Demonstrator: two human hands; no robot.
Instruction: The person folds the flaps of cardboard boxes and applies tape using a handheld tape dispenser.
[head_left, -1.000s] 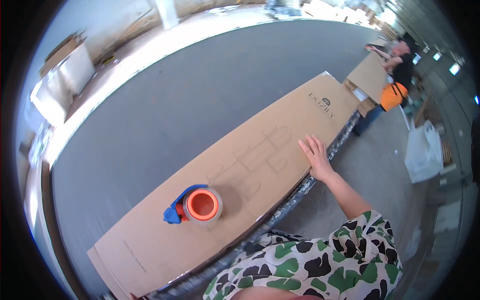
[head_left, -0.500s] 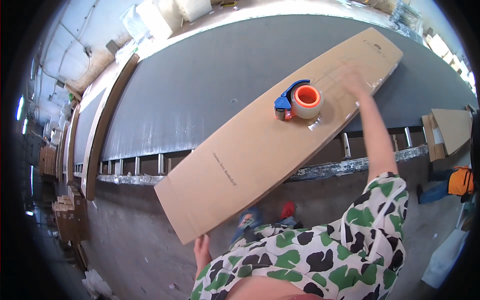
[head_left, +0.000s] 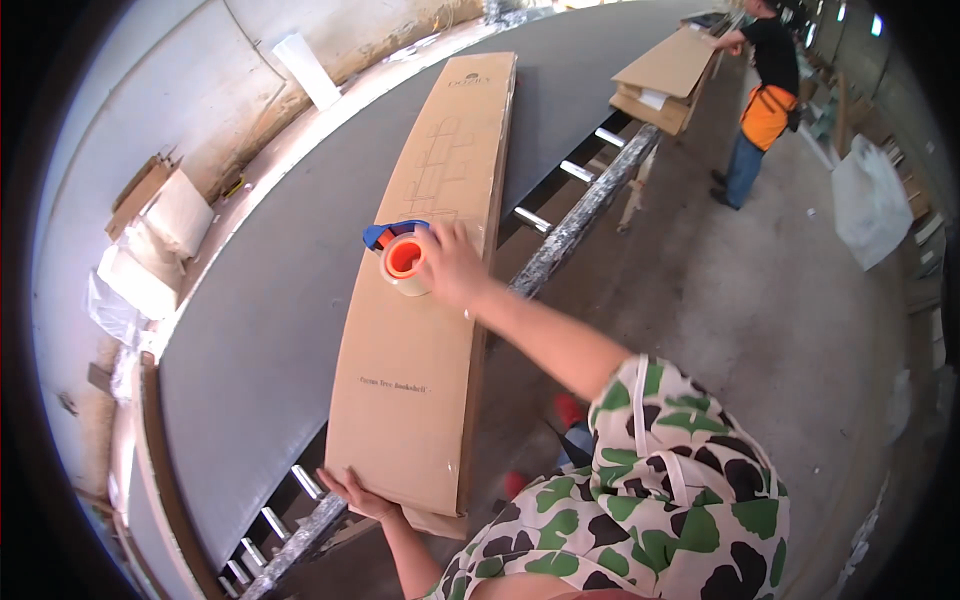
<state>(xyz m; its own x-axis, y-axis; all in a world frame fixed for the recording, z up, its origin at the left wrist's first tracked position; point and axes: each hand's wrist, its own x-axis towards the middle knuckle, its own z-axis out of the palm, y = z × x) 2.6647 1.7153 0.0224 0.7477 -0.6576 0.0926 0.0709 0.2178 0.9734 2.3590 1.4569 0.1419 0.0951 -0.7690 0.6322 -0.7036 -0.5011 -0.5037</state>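
A long, narrow cardboard box point(head_left: 400, 335) lies on the dark conveyor, stretching away from me. On its top rests a blue-handled tape dispenser point(head_left: 382, 236) with an orange core and a thick roll of clear tape point(head_left: 408, 285). My right hand point(head_left: 452, 262) has closed over the dispenser's right side, fingers curled at the roll and handle. At the box's near left corner is my left hand point(head_left: 355, 494), its fingers spread and touching the cardboard edge. A loose flap point(head_left: 432, 523) hangs at the near end of the box.
The conveyor belt point(head_left: 265, 330) has metal rollers point(head_left: 532, 218) and a worn rail point(head_left: 585, 215) along its near side. Far right, a person point(head_left: 770, 85) with an orange waist pouch handles another cardboard box point(head_left: 665, 75). White foam blocks point(head_left: 160, 245) lie beyond the belt.
My view has turned right, so the box now points away from me. My right hand has come from the box's far end onto the tape dispenser. My left-hand fingers have spread at the near corner.
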